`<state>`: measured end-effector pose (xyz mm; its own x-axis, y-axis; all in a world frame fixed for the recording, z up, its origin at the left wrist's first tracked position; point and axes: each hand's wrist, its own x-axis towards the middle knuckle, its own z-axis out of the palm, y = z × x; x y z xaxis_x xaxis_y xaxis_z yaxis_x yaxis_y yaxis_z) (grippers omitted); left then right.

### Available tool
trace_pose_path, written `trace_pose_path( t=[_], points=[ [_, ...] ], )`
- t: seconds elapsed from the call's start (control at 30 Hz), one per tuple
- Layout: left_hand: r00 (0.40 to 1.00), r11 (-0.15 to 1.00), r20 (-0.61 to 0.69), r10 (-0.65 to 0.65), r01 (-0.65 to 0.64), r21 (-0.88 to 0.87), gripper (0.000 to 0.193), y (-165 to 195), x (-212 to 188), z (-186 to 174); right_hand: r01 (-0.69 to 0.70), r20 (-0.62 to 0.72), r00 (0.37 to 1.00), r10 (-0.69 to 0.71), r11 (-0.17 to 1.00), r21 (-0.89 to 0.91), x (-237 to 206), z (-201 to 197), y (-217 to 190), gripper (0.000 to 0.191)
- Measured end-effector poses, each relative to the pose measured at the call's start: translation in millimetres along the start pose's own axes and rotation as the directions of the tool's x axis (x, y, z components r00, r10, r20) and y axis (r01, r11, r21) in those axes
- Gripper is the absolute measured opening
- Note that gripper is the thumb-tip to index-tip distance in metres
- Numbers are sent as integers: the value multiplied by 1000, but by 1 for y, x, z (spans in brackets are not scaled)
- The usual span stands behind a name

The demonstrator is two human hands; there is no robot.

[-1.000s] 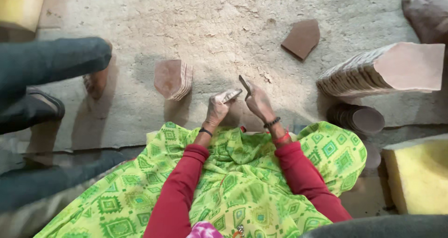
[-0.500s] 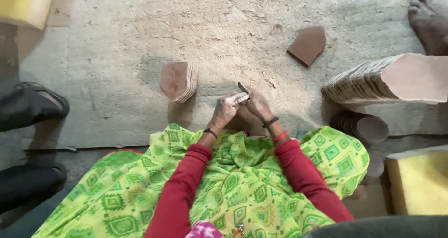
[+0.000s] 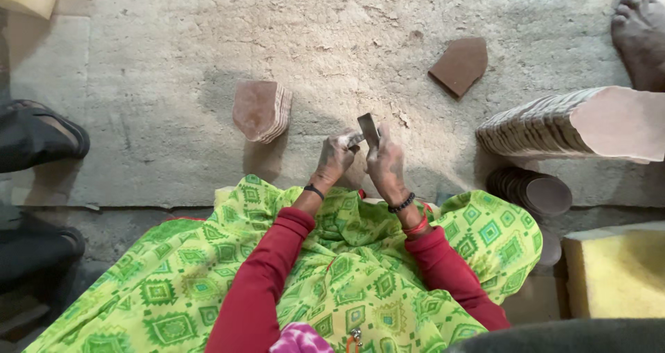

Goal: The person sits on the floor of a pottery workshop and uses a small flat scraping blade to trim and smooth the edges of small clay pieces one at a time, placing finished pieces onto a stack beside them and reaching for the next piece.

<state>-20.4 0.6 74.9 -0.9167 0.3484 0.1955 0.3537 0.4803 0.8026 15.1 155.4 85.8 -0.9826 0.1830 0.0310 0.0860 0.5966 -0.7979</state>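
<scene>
Both my hands meet above the dusty floor in front of my lap. My right hand holds a thin dark flat piece upright. My left hand pinches a small pale scrap against that piece's lower edge. Red sleeves and a green patterned cloth cover my arms and lap. A small stack of reddish-brown shaped pieces lies just left of my hands.
A single brown shaped piece lies on the floor ahead right. A long fanned stack of flat pieces and round discs sit at right. Yellow foam block lower right. Another person's bare foot top right, sandalled foot left.
The view has shifted; the other person's leg and sandalled foot at the left have drawn back toward the frame edge. My hands stay together on the dark piece.
</scene>
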Motion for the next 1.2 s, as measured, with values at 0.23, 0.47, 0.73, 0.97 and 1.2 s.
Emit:
trace_pose_path(
  t=[0.23,0.47,0.73,0.97,1.2],
  points=[
    [999,1000,-29,-24,24,6,26,-7,-3,11,191,-41,980,-194,979,-67,5,-7,-11,36],
    [989,988,19,-148,148,35,26,-4,9,0,-169,38,986,165,977,133,5,-25,-5,17],
    [995,994,4,-104,104,-32,38,0,6,-2,-176,91,983,162,969,174,7,-17,-2,21],
    [994,992,13,-110,110,-59,33,-1,1,9,156,45,988,-150,918,-364,15,-8,-1,45],
    [992,992,23,-126,126,25,35,-2,7,8,-264,188,956,223,936,234,19,-22,1,28]
  ],
)
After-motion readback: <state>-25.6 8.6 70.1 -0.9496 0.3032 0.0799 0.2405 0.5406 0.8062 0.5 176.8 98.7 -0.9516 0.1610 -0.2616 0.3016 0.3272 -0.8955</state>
